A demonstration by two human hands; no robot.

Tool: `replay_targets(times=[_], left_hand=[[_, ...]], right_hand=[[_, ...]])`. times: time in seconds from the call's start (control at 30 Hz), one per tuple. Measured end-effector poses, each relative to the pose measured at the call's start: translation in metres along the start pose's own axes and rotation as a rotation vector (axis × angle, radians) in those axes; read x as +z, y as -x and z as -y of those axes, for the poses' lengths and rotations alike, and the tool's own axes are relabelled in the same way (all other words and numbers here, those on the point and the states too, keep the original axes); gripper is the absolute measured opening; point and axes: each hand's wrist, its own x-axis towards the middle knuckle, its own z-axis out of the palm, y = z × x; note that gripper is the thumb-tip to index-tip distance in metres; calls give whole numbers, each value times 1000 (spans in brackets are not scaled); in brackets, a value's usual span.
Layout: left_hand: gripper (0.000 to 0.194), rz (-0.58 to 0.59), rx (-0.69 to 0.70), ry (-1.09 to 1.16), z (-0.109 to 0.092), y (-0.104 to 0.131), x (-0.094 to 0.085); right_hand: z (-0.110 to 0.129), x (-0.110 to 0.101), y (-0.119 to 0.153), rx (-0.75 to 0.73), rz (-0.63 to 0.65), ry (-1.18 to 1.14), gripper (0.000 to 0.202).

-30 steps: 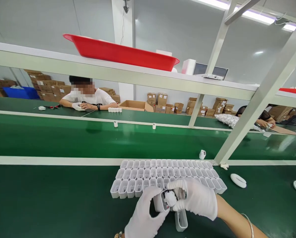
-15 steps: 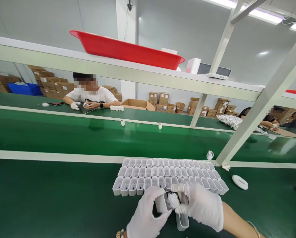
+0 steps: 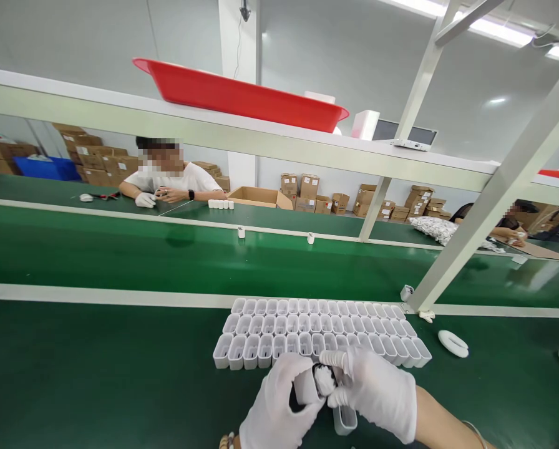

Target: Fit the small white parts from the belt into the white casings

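Note:
Over the front of the green bench, my left hand (image 3: 279,399), in a white glove, is closed around a white plastic housing (image 3: 306,388) tilted on its side. My right hand (image 3: 373,386), gloved too, pinches an insert with a white front and black edge (image 3: 325,380) at the housing's open end. The insert sits partly inside; my fingers hide the rest of it. Just below my right hand stands a single open white housing (image 3: 345,421). Right behind both hands, rows of open white housings (image 3: 250,352) stand upright.
Beyond the rows runs a green conveyor (image 3: 120,255) carrying small white units (image 3: 407,292). A white ring-shaped part (image 3: 453,343) lies at right, near a slanted post (image 3: 490,187). Overhead, a shelf holds a red tray (image 3: 242,93). A co-worker (image 3: 176,178) sits across.
The insert lies closer into the housing's opening, and my right hand has shifted slightly left. Units on the conveyor have moved right. The co-worker's hands have shifted a little.

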Motion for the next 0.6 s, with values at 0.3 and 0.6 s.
replay_targets(times=[0.3, 0.6], left_hand=[[53, -48, 35, -27, 6, 2, 1], [55, 43, 92, 14, 24, 28, 7]], right_hand=[[3, -4, -9, -89, -25, 19, 41], [-11, -2, -11, -132, 103, -9, 104]])
